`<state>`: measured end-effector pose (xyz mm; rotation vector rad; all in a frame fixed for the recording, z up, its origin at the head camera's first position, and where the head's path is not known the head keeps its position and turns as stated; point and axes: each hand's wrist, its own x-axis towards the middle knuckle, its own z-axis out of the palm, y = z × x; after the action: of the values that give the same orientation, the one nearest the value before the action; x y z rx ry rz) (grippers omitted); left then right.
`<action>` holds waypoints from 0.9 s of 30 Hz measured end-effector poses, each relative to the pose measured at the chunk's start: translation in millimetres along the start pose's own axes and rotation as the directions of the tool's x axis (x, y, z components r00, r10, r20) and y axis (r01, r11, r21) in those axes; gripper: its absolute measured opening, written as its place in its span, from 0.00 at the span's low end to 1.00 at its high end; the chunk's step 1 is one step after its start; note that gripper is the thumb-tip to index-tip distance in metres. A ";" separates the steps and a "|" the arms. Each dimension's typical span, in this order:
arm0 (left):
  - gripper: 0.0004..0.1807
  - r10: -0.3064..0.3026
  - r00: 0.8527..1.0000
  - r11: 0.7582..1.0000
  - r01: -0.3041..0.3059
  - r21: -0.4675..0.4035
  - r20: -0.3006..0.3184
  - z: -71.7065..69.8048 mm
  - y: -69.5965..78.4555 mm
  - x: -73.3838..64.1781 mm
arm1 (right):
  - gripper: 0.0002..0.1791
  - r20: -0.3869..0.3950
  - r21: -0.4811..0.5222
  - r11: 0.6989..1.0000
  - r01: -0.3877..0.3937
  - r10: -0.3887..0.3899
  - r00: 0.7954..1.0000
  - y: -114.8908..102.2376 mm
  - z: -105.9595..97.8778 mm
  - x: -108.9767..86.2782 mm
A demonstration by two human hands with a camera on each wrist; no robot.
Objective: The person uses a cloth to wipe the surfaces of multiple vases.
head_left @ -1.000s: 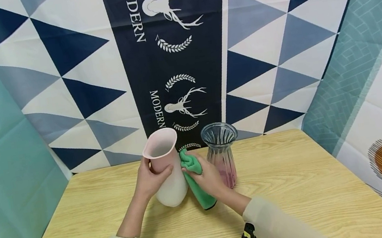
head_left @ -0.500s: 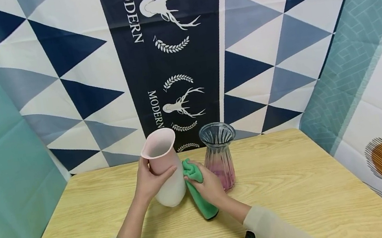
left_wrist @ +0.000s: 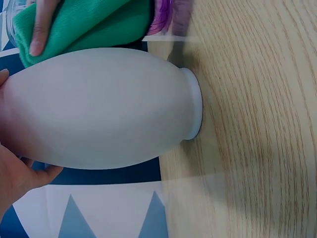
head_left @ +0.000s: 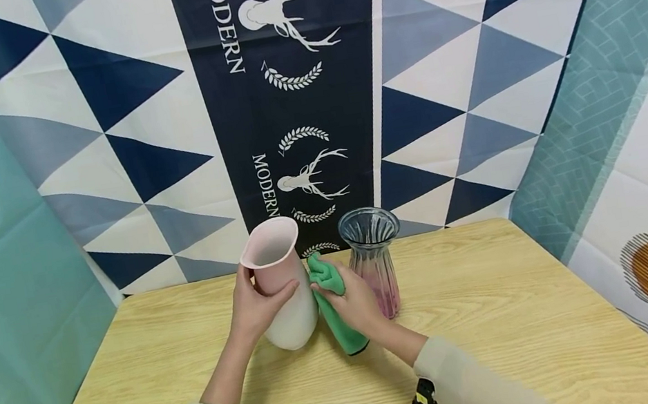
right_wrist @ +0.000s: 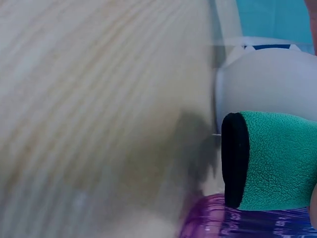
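Note:
A vase (head_left: 291, 315), pink at the neck and white below, stands on the wooden table. My left hand (head_left: 253, 305) grips its neck from the left, thumb across the front. In the left wrist view the white body of the vase (left_wrist: 109, 109) and its narrow foot fill the middle. My right hand (head_left: 354, 299) holds a bunched green cloth (head_left: 325, 277) against or close to the vase's right side; a dark-edged end hangs down. The right wrist view has the cloth (right_wrist: 277, 161) in front of the vase (right_wrist: 267, 82). Whether it touches cannot be told.
A ribbed glass vase (head_left: 374, 250), blue-grey above and pink below, stands just right of my right hand. The table (head_left: 482, 332) ends at a patterned cloth backdrop (head_left: 291, 109). Teal fabric (head_left: 4, 291) hangs at the left.
My right hand with the green cloth went down along the vase's side, then back up. My left hand and the pink-and-white vase have stayed nearly still.

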<state>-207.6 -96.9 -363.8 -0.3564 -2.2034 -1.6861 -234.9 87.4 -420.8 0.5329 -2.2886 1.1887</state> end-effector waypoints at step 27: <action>0.43 -0.023 0.997 1.000 0.022 0.017 0.079 -9.3 -30.7 11.0 | 0.29 -0.023 0.013 0.997 0.078 -0.078 0.997 -30.4 -12.6 39.6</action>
<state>-228.7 -114.1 -384.0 -0.4021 -2.2837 -1.6924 -246.6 77.1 -371.7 0.6052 -2.2213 1.1681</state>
